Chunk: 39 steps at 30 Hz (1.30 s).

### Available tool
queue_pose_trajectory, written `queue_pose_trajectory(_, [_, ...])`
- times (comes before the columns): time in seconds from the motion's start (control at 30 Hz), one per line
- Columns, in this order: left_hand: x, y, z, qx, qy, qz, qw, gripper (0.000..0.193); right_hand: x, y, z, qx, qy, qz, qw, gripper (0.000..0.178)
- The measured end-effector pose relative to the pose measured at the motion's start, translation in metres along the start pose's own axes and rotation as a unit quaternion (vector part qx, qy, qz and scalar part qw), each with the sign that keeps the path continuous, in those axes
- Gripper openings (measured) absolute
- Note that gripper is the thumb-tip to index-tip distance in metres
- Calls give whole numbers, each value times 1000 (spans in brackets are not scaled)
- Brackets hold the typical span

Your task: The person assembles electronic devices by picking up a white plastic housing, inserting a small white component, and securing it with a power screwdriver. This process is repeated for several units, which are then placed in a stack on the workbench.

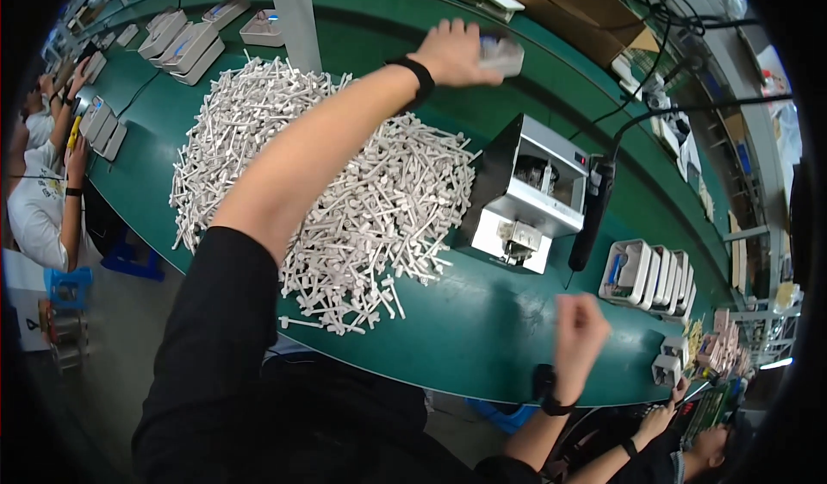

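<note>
My left hand (pixel 457 51) reaches far across the green table (pixel 482 329), fingers closed around a small white plastic housing (pixel 502 54) held above the table's far side. A black band circles that wrist. My right hand (pixel 579 327) hovers as a loose fist over the table's near edge, right of centre; nothing shows in it. Between my arms lies a big heap of white T-shaped plastic parts (pixel 345 199). A small grey metal machine (pixel 525 195) stands just right of the heap.
A black powered screwdriver (pixel 594 212) hangs by the machine. White housings stand in a row (pixel 650 273) at the right and lie at the back left (pixel 185 44). A grey post (pixel 293 14) rises behind the heap. Other people work at left and lower right.
</note>
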<state>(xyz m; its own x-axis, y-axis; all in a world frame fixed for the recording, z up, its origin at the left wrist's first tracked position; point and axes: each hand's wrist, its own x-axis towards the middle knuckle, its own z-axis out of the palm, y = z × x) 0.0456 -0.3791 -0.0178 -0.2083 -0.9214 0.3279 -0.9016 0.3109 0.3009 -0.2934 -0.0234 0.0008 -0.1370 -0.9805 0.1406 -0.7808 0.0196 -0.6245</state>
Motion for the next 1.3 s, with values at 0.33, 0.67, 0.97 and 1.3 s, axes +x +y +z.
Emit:
queue_pose_trajectory(0.33, [-142, 64, -246, -648, 72, -26, 757, 51, -9, -81, 115, -99, -218, -316, 918, 21])
queue_pose_trajectory(0.67, [-445, 39, -232, -770, 60, -134, 621, 67, -22, -80, 85, 14, -168, -172, 971, 11])
queue_pose_trajectory(0.97, [-453, 111, -83, -887, -73, -321, 323, 91, -23, -118, 67, 161, -111, -221, 955, 20])
queue_pose_trajectory(1.3, [-454, 116, -71, -858, -64, -275, 428, 101, -72, -120, 62, 327, -317, -18, 890, 18])
